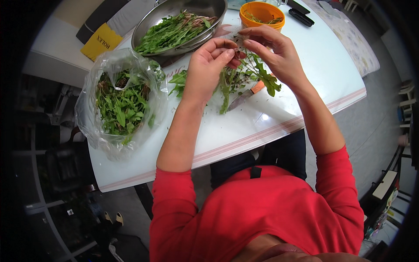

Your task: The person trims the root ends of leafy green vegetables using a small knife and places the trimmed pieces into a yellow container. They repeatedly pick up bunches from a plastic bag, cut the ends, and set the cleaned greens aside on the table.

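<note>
My left hand [214,61] is closed in a pinch at the root end of a leafy green plant [267,77], whose jagged leaves droop to the right. Close beside it, my right hand [277,52] has its fingers curved and its thumb apart from the index finger, near the same root end. Beneath the hands lie loose greens [226,85] and dark bits of soil or trimmings on the white table [209,135]. A knife [258,87] with an orange handle rests there, its blade pointing toward me.
At the left stands a clear plastic bag [150,94] full of greens. Behind it, a metal basin [214,34] holds trimmed greens in a bundle. An orange tub [262,9] with plant scraps, a black case [301,17] and a yellow bag [100,42] are farther back.
</note>
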A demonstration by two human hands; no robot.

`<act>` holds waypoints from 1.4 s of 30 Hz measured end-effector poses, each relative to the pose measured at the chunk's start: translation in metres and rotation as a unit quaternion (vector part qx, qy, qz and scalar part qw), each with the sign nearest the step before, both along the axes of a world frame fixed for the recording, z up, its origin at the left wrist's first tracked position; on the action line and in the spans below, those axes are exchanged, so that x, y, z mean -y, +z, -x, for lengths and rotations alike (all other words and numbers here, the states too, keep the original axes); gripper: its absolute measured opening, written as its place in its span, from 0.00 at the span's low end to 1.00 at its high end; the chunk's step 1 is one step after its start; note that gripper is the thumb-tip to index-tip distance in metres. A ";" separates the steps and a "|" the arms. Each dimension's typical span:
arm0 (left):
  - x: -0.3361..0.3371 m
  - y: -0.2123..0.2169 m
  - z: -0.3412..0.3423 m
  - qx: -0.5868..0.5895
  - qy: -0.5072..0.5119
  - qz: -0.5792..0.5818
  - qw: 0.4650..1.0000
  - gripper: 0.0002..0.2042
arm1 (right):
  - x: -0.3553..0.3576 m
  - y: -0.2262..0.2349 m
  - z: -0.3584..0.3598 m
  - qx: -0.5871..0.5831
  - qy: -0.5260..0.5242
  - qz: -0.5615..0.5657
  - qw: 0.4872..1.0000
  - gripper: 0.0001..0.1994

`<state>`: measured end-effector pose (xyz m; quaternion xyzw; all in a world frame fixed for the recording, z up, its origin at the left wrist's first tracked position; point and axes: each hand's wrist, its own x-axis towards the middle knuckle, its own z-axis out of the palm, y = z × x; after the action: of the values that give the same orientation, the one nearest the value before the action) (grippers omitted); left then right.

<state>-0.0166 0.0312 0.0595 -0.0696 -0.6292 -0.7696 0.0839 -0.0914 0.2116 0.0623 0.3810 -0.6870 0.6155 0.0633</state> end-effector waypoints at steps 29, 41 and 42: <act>0.002 -0.004 0.002 -0.028 -0.002 0.031 0.999 0.10 | 0.009 -0.004 0.012 0.007 -0.004 0.074 0.997 0.07; 0.012 -0.008 0.009 0.019 -0.025 -0.030 0.999 0.11 | -0.016 0.014 0.136 -0.104 -0.209 -0.163 0.959 0.11; 0.013 -0.009 0.008 0.018 -0.024 -0.032 0.999 0.11 | -0.016 0.013 0.138 -0.124 -0.227 -0.202 0.945 0.10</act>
<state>-0.0249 0.0183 0.0506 -0.0680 -0.6035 -0.7925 0.0557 -0.2292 0.2280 0.0754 0.2930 -0.8520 0.3809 0.2077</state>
